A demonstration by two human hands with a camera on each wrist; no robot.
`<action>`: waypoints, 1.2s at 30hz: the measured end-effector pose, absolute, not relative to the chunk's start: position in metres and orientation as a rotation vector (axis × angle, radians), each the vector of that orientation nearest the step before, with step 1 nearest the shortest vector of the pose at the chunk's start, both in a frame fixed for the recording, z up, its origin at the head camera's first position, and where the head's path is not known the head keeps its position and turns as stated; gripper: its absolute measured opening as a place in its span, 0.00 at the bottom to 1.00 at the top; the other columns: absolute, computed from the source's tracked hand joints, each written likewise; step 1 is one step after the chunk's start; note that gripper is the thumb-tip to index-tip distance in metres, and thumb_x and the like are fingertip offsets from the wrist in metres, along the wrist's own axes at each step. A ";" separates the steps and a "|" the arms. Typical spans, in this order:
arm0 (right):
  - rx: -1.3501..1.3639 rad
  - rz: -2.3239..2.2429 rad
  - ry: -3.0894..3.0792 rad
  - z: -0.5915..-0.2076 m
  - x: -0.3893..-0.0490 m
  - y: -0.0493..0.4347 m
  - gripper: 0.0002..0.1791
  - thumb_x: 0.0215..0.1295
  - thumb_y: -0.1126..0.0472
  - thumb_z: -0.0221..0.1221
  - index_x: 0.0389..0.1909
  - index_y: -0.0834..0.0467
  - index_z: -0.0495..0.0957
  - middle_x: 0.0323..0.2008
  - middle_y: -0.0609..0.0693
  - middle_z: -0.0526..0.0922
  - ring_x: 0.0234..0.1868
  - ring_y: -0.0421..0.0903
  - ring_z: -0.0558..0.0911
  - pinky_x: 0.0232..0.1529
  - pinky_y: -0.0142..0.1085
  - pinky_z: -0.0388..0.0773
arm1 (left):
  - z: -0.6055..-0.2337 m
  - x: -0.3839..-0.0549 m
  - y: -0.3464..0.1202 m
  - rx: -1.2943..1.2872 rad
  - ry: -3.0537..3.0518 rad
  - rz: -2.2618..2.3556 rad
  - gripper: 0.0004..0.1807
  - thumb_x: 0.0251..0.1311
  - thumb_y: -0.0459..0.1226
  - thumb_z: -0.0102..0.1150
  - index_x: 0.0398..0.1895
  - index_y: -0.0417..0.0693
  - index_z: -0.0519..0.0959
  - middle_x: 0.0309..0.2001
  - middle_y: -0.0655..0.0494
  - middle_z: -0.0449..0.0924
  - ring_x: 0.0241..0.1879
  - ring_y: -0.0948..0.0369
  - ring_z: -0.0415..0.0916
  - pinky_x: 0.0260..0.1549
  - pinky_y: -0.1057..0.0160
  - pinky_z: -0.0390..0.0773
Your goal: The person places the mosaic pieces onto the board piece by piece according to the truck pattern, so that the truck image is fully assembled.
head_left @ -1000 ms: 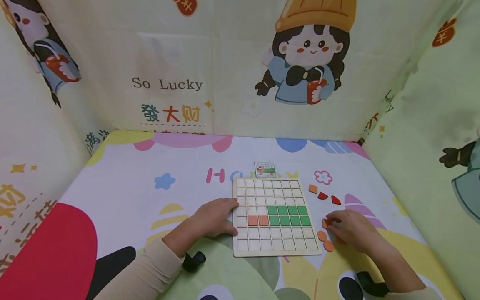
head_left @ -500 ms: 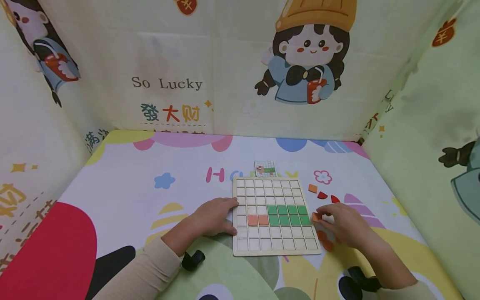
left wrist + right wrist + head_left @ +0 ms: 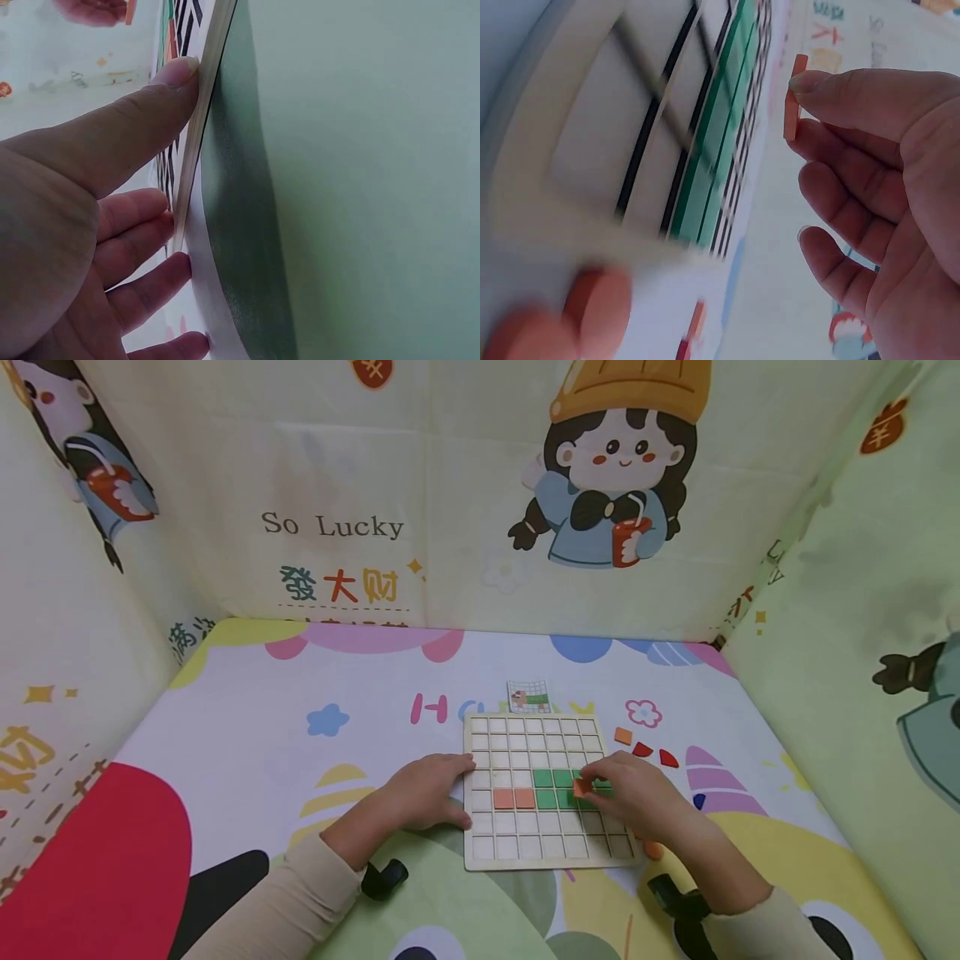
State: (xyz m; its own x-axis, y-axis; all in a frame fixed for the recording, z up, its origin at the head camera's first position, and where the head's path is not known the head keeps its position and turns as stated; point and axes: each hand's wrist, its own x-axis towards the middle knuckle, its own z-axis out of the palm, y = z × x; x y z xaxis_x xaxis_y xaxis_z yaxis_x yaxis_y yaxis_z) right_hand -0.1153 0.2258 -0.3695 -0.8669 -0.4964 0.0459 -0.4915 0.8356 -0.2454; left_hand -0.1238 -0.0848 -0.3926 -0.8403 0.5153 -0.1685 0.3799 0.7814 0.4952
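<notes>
My right hand [image 3: 637, 795] pinches a small orange square tile [image 3: 581, 788] between thumb and forefinger, over the green tiles [image 3: 545, 798] in the wooden grid board [image 3: 476, 853]. Edge-on, the same tile [image 3: 792, 112] shows in the right wrist view, apart from the board. Two salmon tiles [image 3: 513, 798] lie side by side in the board, left of the green block, which the right hand partly covers. At the board's left edge rests my left hand [image 3: 426, 795], fingers spread; its thumb [image 3: 176, 75] touches the rim in the left wrist view.
A small picture card [image 3: 528, 697] lies behind the board. To the right are an orange square [image 3: 623, 736], red curved pieces [image 3: 669, 758] and a dark blue piece [image 3: 699, 801]. Orange rounded pieces [image 3: 600, 311] lie by the board's near right corner.
My right hand has taken the orange square from the right of the board and carried it left over the green tiles. The blue piece has come into sight. My left hand has stayed put.
</notes>
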 end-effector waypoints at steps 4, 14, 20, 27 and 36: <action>-0.904 -0.410 2.976 -0.371 -0.117 0.211 0.09 0.58 0.61 0.72 0.40 0.54 0.86 0.36 0.41 0.84 0.43 0.46 0.80 0.44 0.42 0.81 | -0.394 -0.124 -0.085 0.700 2.687 0.657 0.41 0.49 0.43 0.78 0.67 0.42 0.71 0.66 0.47 0.72 0.66 0.49 0.68 0.62 0.51 0.69; -0.997 -0.417 2.905 -0.372 -0.122 0.173 0.10 0.59 0.61 0.71 0.41 0.56 0.86 0.36 0.44 0.83 0.43 0.46 0.79 0.45 0.41 0.80 | -0.394 -0.126 -0.085 0.670 2.676 0.649 0.43 0.48 0.45 0.79 0.68 0.43 0.71 0.65 0.48 0.73 0.66 0.49 0.68 0.63 0.50 0.69; -1.046 -0.448 2.854 -0.372 -0.119 0.151 0.09 0.61 0.59 0.70 0.42 0.56 0.86 0.34 0.42 0.83 0.40 0.44 0.78 0.43 0.38 0.79 | -0.394 -0.127 -0.085 0.672 2.669 0.655 0.43 0.48 0.45 0.79 0.67 0.42 0.71 0.65 0.48 0.73 0.66 0.49 0.68 0.63 0.50 0.68; -1.104 -0.449 2.834 -0.379 -0.119 0.133 0.09 0.62 0.56 0.69 0.41 0.54 0.86 0.32 0.41 0.83 0.37 0.42 0.77 0.41 0.35 0.77 | -0.394 -0.127 -0.086 0.677 2.670 0.658 0.43 0.48 0.45 0.79 0.67 0.43 0.72 0.64 0.48 0.74 0.65 0.49 0.69 0.63 0.50 0.69; -1.042 -0.378 2.802 -0.385 -0.121 0.118 0.13 0.62 0.55 0.69 0.45 0.55 0.87 0.36 0.45 0.85 0.38 0.44 0.78 0.43 0.37 0.78 | -0.394 -0.127 -0.086 0.687 2.668 0.673 0.43 0.47 0.45 0.79 0.67 0.42 0.72 0.64 0.48 0.74 0.65 0.49 0.69 0.63 0.50 0.69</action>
State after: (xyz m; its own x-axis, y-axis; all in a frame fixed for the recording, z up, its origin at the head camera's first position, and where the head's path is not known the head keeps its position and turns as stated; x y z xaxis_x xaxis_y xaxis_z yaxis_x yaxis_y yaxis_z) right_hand -0.1214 0.1181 -0.3845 -0.7538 -0.6563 -0.0326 -0.6242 0.7307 -0.2765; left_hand -0.1275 -0.0863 -0.3940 -0.8392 0.5163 -0.1709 0.3736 0.7756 0.5088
